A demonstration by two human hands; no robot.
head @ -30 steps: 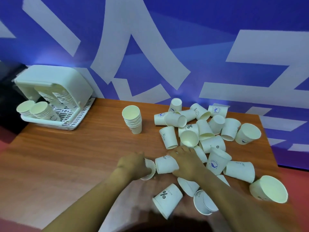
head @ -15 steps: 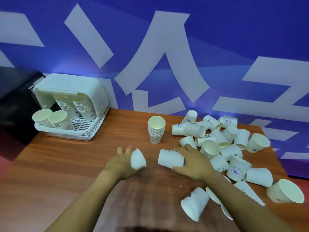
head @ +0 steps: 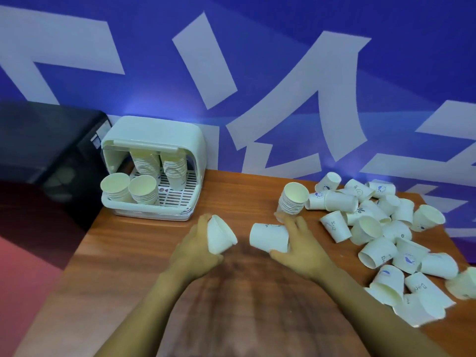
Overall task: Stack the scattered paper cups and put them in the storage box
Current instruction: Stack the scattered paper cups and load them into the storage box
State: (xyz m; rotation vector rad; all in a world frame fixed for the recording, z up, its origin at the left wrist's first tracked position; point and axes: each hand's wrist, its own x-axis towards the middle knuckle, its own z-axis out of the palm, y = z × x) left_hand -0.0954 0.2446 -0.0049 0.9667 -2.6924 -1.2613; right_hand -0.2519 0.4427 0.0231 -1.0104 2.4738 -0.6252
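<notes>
Paper cups (head: 371,235) lie scattered in a heap at about 3 o'clock on the bench (head: 123,253), many on their sides. The storage box (head: 154,161), at 10 o'clock against the wall, already holds four nested stacks, and another short stack (head: 292,199) stands on the bench just beside the heap. So the job looks perhaps half done, with the heap left to nest and box.

The left hand (head: 192,247) grips one cup (head: 220,234); the right hand (head: 301,244) grips another (head: 269,237), the two cups apart.

Several cups carry small blue logos; one shows a "%" mark (head: 360,210). Other writing is too blurred to read.
</notes>
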